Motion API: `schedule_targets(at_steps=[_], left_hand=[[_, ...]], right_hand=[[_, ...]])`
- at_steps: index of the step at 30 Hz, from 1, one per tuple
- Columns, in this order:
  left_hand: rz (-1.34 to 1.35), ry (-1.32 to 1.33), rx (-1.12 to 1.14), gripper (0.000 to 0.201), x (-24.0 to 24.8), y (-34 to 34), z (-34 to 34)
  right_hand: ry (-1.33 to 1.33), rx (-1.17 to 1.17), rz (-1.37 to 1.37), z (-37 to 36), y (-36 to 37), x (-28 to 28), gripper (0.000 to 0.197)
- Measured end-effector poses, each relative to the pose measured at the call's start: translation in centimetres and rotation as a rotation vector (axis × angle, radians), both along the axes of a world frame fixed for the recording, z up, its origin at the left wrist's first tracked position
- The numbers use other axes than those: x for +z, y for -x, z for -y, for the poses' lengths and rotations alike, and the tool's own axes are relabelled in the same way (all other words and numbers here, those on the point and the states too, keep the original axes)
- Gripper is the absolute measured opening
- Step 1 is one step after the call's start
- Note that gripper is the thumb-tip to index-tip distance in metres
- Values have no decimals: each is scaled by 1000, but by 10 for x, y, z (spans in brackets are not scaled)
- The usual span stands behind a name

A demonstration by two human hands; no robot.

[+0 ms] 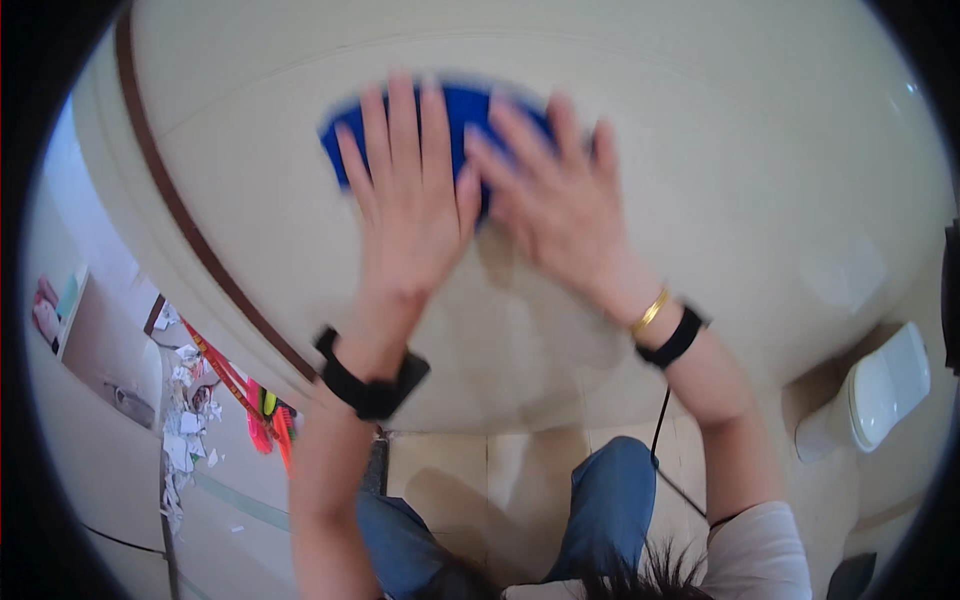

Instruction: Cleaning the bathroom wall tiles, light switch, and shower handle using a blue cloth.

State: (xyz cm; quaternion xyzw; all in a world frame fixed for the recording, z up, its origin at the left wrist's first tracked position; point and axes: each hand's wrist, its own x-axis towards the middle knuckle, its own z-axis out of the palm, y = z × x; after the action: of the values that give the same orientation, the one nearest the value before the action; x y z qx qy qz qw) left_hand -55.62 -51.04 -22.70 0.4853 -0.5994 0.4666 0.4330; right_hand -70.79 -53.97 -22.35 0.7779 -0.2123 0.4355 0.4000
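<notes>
A dark blue cloth (463,110) lies spread against a pale, glossy upright surface (700,180) in front of me. Flat on the cloth's left half rests my left hand (410,205), fingers long and spread. My right hand (565,195) covers the right part, its fingers fanned out and slightly blurred. The two thumbs come close together near the cloth's lower middle. Much of the cloth is hidden beneath both hands. Each wrist wears a black band, and a gold bracelet (650,312) circles the right one.
A brown strip (190,220) runs down the surface's left side. Beyond it, torn white paper scraps (185,430) litter the floor beside pink and orange items (265,420). A white toilet (880,390) stands at right. A black cable (660,425) hangs by my right arm.
</notes>
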Motion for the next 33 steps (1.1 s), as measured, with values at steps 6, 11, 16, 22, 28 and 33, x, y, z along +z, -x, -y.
schedule_targets(at_steps=[6, 11, 16, 22, 28, 33], left_hand=[[24, 160, 63, 55, 107, 50, 18], [-19, -11, -56, 60, 11, 66, 12], [-62, -377, -15, 65, -154, 81, -4], [-81, -461, -30, 62, -268, 96, -17], [67, -456, -143, 72, -150, 95, -10], [113, -165, -173, 63, 21, 119, 13]], right_hand=[[243, -193, 112, 0, 37, 105, 47], [83, 68, 107, 14, 54, 7, 41], [-245, -62, -132, -9, 85, -144, 48], [-246, -43, -247, -14, 106, -225, 46], [-194, -35, -150, -2, 124, -137, 49], [-38, -53, 70, 21, 133, 7, 51]])
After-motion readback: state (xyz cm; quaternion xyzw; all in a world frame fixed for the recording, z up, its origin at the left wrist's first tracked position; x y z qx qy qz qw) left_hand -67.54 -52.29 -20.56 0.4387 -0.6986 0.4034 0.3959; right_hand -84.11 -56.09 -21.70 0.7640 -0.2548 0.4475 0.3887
